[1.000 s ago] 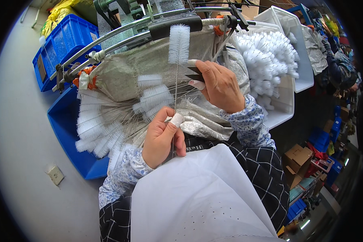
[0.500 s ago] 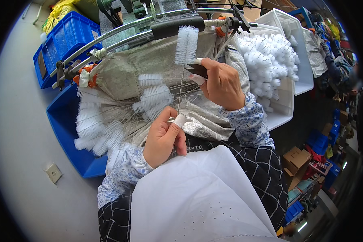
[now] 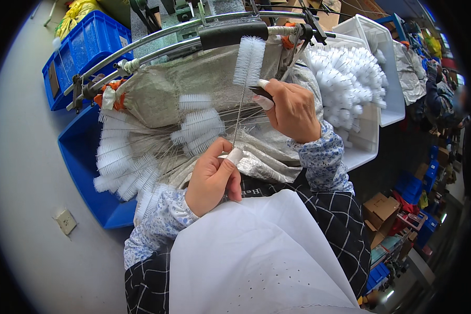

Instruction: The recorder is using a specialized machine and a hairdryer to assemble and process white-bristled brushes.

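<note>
Near centre, over the lap: one white bottle brush [image 3: 248, 60] held upright between two hands, bristle head up, thin wire stem [image 3: 238, 123] running down.
Left hand [image 3: 213, 178]: low and central; thumb and taped fingertip pinched on the bottom end of the wire stem; grip pressed together.
Right hand [image 3: 293, 110]: higher, just right of the brush; fingers wrapped on a small dark tool [image 3: 260, 92] whose tip meets the stem just under the bristles; grip closed on the tool.
Brush position: bristle head in front of a black foam-padded bar [image 3: 230, 34], stem crossing a crinkled silver-grey sheet [image 3: 167, 89].
Left of the hands: fan of more white brushes [image 3: 136, 157] lying on the sheet, bristle ends toward a blue bin [image 3: 81, 157].
Right of the hands: white tub [image 3: 369, 141] heaped with white brushes [image 3: 345, 78].
Upper left: second blue crate [image 3: 83, 49] behind curved metal rails [image 3: 157, 44].
Foreground: white apron [image 3: 256, 256] over a black checked garment, floral sleeves [image 3: 322, 157].
</note>
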Demonstrator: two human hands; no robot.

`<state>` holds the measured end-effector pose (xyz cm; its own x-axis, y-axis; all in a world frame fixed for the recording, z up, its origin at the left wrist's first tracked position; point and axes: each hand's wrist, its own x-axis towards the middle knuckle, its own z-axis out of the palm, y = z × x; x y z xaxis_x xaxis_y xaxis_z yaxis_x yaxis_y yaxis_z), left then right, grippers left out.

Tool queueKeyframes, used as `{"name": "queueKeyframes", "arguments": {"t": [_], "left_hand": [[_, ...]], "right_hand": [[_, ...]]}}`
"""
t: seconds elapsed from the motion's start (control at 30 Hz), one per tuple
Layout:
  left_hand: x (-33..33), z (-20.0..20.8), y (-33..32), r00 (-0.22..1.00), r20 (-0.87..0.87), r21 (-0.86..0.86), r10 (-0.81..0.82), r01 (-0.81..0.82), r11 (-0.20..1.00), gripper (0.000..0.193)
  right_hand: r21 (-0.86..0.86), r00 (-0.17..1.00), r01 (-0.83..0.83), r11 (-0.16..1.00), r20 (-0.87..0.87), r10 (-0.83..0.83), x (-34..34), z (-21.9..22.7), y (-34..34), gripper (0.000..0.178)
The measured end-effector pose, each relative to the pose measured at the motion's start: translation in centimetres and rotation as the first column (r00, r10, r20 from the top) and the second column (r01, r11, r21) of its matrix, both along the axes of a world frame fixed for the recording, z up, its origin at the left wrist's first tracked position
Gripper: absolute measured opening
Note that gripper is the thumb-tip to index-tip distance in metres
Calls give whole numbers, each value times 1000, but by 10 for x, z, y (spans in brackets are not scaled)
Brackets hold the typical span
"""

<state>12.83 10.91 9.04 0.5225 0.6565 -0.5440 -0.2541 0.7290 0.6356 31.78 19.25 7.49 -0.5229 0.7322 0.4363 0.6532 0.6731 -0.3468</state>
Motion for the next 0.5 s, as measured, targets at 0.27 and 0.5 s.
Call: {"name": "queueKeyframes", "arguments": {"t": [0.27,0.5], "left_hand": [[0,-3,-2,999,33,-11,13,-13,1000,16],[1,-1,-3,999,33,12,13,-13,1000,16]], "right_hand": [[17,999,32,999,35,-32,9,-1,-1,26],[29,998,33,999,46,-34,5,7,-3,32]]}}
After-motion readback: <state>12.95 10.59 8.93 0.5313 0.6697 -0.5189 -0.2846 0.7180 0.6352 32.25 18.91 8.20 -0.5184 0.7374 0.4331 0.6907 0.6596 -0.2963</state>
